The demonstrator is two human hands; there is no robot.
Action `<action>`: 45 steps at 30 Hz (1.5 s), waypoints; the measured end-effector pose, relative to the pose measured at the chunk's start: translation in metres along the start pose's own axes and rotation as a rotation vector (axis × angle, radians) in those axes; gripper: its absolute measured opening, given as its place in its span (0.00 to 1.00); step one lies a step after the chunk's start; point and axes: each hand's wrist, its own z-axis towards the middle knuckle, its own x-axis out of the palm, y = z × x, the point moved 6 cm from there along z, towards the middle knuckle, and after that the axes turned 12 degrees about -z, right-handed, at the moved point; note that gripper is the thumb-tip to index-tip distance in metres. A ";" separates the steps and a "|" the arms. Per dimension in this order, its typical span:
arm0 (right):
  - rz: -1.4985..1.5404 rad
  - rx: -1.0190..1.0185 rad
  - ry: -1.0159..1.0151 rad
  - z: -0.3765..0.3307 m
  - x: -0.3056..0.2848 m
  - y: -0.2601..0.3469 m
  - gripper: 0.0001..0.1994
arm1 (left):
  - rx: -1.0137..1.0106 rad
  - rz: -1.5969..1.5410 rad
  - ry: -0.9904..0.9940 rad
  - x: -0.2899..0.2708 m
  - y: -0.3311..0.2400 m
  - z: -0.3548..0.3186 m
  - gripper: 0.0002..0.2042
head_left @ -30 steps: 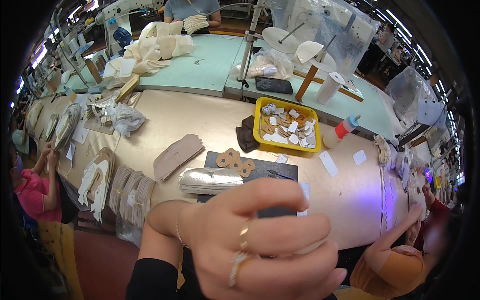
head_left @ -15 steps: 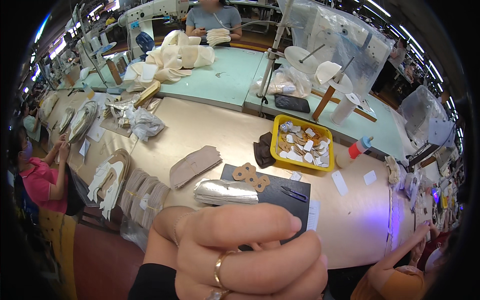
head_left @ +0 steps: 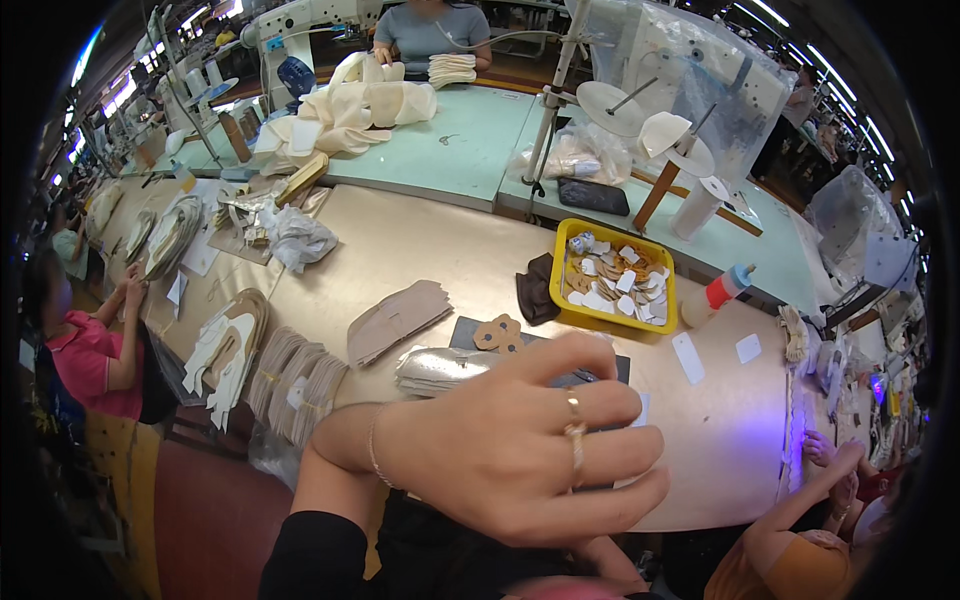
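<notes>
My left hand (head_left: 500, 440) stretches rightward from a black sleeve (head_left: 315, 555), its back toward me, a thin bracelet on the wrist and rings on one finger. Its fingers are loosely bent with gaps between them, and I see nothing in them; the thumb is hidden. Behind it lie a stack of shiny metallic cut pieces (head_left: 440, 367), a dark cutting mat (head_left: 465, 333) and tan pieces with holes (head_left: 494, 333). A patch of skin (head_left: 612, 565) low in the picture appears to be my right hand or forearm, its fingers hidden.
Beige pieces (head_left: 398, 318) and bundled stacks (head_left: 293, 385) lie left. A yellow bin (head_left: 615, 322) of small pieces stands beyond the mat, beside a brown cloth (head_left: 537, 290) and a bottle (head_left: 718, 295). White cards (head_left: 688, 358) lie right. Co-workers sit left (head_left: 95, 365), right (head_left: 790, 555) and opposite (head_left: 432, 40).
My left hand has moved away from the camera, turned its back toward me and loosened its curled fingers. It now covers much of the mat. The person opposite has lowered a hand to the cream pieces.
</notes>
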 end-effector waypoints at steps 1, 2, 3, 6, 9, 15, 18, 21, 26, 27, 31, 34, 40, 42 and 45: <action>0.033 -0.049 -0.046 0.000 -0.012 0.006 0.14 | -0.050 -0.211 0.114 0.012 0.005 -0.005 0.14; 0.065 -0.099 -0.094 0.000 -0.025 0.012 0.14 | -0.104 -0.415 0.246 0.024 0.008 -0.011 0.15; 0.096 -0.150 -0.143 0.001 -0.037 0.017 0.15 | -0.139 -0.587 0.359 0.034 0.007 -0.017 0.20; 0.125 -0.097 -0.165 0.008 -0.046 0.021 0.13 | -0.124 -0.734 0.545 0.054 -0.002 -0.026 0.25; 0.123 0.059 -0.125 0.012 -0.032 0.010 0.10 | -0.002 -0.739 -0.107 0.035 -0.010 -0.008 0.11; 0.106 0.024 -0.105 0.002 -0.024 -0.001 0.09 | -0.129 -0.605 0.299 0.037 0.004 -0.031 0.24; 0.116 0.091 -0.056 0.004 -0.022 -0.001 0.10 | -0.103 -0.292 0.168 0.041 -0.004 -0.037 0.21; 0.194 0.174 -0.043 0.005 -0.020 0.000 0.08 | 0.024 -0.137 0.096 0.052 -0.026 -0.038 0.13; 0.118 0.191 -0.034 0.005 -0.021 0.001 0.08 | 0.154 -0.142 -0.066 0.051 -0.036 -0.038 0.14; 0.121 0.169 -0.054 0.005 -0.022 0.002 0.08 | 0.151 -0.148 -0.073 0.051 -0.035 -0.038 0.14; 0.178 0.155 -0.086 0.006 -0.024 0.003 0.07 | 0.145 -0.120 -0.133 0.050 -0.032 -0.038 0.13; 0.198 0.127 -0.106 0.006 -0.025 0.004 0.07 | 0.153 -0.085 -0.111 0.051 -0.031 -0.038 0.14; 0.197 0.085 -0.078 0.001 -0.019 -0.001 0.08 | 0.123 -0.028 -0.120 0.057 -0.015 -0.040 0.16; 0.111 0.016 -0.068 -0.001 -0.017 -0.004 0.09 | 0.039 -0.040 -0.079 0.064 0.000 -0.044 0.21; 0.026 -0.041 -0.060 -0.004 -0.009 -0.012 0.09 | -0.020 0.021 -0.026 0.081 0.025 -0.052 0.26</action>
